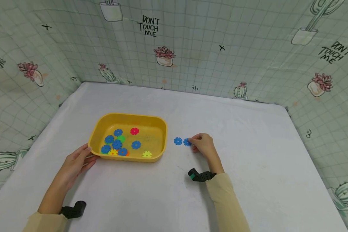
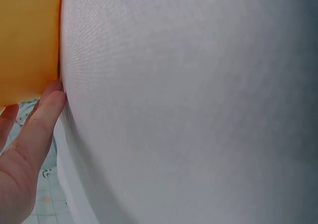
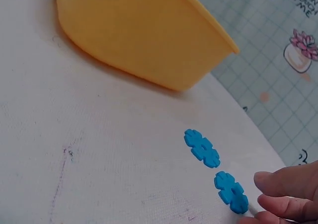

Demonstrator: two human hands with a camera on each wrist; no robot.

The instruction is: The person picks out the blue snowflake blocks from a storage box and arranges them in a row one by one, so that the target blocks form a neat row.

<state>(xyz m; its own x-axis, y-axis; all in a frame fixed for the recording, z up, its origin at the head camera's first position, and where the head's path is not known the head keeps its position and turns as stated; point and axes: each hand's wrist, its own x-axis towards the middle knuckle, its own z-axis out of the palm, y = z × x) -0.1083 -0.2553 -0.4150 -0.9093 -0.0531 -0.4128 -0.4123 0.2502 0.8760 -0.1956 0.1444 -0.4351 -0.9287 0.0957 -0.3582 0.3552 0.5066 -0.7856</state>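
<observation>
My left hand (image 1: 76, 162) holds the near left corner of a yellow plastic tub (image 1: 162, 141), with fingertips against its outer wall low by the table in the left wrist view. Right of the tub, two blue snowflake-shaped building discs lie flat in a row. The left blue disc (image 1: 178, 141) stands free; my right hand (image 1: 204, 145) is at the other blue disc (image 3: 231, 192), partly covering it in the head view. From the right wrist, its thumb (image 3: 273, 181) and fingers show beside this disc, with nothing between them.
Inside the tub are several blue discs (image 1: 136, 144), a red disc (image 1: 134, 131), a green disc (image 1: 121, 138) and yellow ones (image 1: 147, 154). A white cloth covers the table (image 1: 266, 154). A patterned curtain (image 1: 191, 64) hangs behind and at both sides.
</observation>
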